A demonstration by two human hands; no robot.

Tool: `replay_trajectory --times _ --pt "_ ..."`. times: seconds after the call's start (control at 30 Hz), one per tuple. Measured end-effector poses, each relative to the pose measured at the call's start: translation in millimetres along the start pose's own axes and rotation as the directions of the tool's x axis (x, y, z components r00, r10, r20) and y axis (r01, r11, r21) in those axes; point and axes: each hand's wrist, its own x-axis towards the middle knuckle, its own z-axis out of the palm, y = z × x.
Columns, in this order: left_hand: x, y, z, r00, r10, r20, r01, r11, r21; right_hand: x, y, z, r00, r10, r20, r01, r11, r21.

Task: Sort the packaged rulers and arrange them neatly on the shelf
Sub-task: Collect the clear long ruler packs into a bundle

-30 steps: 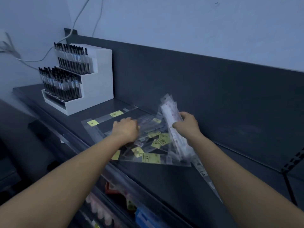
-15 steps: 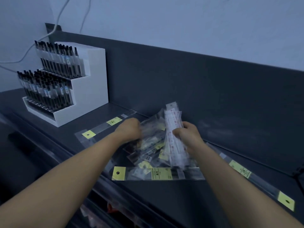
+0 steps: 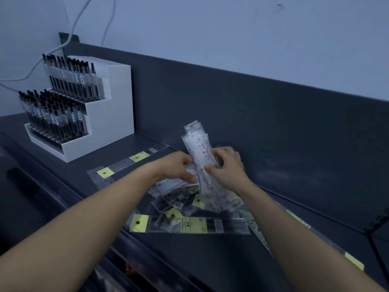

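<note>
Gathering like rulers: left hand and right hand pinch one bundle above the pile mid-shelf; next, squaring its edges.

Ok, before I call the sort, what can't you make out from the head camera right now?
Head view only:
Bundle of patterned packets: count unclear; they overlap, and the left hand and right hand cover the lower part.
Loose pile: jumbled, dim, partly under the hands.
Yellow label print: too small.
Long packet at right: crossed by the right forearm.
Lower shelf goods: dark, blurred.
</note>
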Motion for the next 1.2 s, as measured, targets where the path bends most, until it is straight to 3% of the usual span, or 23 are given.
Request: replay_trajectory --times 0.03,0.1,0.3,0.43,0.77,0.87,1.0,1.13,1.2 --pt "-1.0 0.7 0.8 1.000 0.006 0.011 -0.006 1.000 -0.001 0.5 2.4 -2.0 0.999 -0.039 0.005 0.040 0.987 -0.156" --pt "-2.1 -0.4 1.8 1.000 0.000 0.032 0.001 1.000 -0.020 1.1 4.3 -5.4 0.991 -0.105 0.084 0.124 0.958 -0.259" --pt "-6.0 4.4 5.4 0.999 -0.011 -0.039 0.009 0.999 -0.036 -4.8 4.2 -10.3 0.986 -0.085 0.143 0.066 0.989 0.130" --pt "-8.8 9.9 6.1 0.996 -0.029 -0.085 0.026 0.999 -0.040 -6.0 2.9 -13.9 0.982 -0.095 0.162 0.068 0.984 0.166" --pt "-19.0 17.9 4.2 0.990 0.022 -0.140 0.013 0.968 0.250 -14.2 4.9 -24.6 0.937 0.015 0.348 -0.146 0.924 0.353" --pt "-18.9 15.4 2.3 0.991 0.013 -0.134 0.025 0.960 0.278 -18.0 5.4 -19.2 0.954 0.012 0.298 -0.140 0.900 0.413" --pt "-16.1 12.4 1.5 0.970 -0.019 -0.243 0.076 0.971 0.226 -18.5 0.7 -17.2 0.994 0.003 0.107 -0.058 0.856 0.514" --pt "-14.1 8.1 3.2 0.912 -0.154 -0.379 0.129 0.987 -0.092 -16.8 -7.5 -18.1 0.988 0.086 -0.130 0.003 0.825 0.565" --pt "-14.6 9.3 4.6 0.899 -0.210 -0.383 0.100 0.953 -0.287 -14.5 -6.8 -18.7 0.970 0.186 -0.155 -0.041 0.757 0.652"
